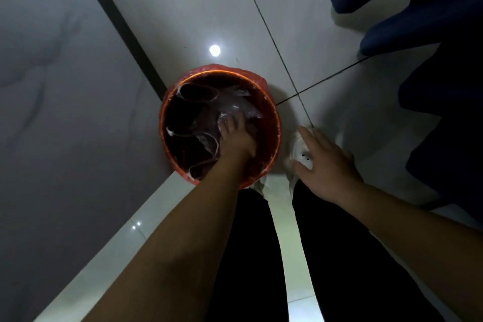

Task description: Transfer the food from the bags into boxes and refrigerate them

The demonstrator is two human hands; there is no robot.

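Crumpled clear plastic bags (232,110) lie inside the red-lined bin (271,123) on the tiled floor (183,8); the left hand (235,138) reaches in, its grip curled on them. Right hand (324,162) hovers beside the bin, fingers spread, above a white shoe (296,144).

- Two bare forearms, no sleeves reaching the wrists.
- Bare hands: left hand (236,138), right hand (326,165).
- Plain black long trousers (251,256).
- White shoes (298,154).
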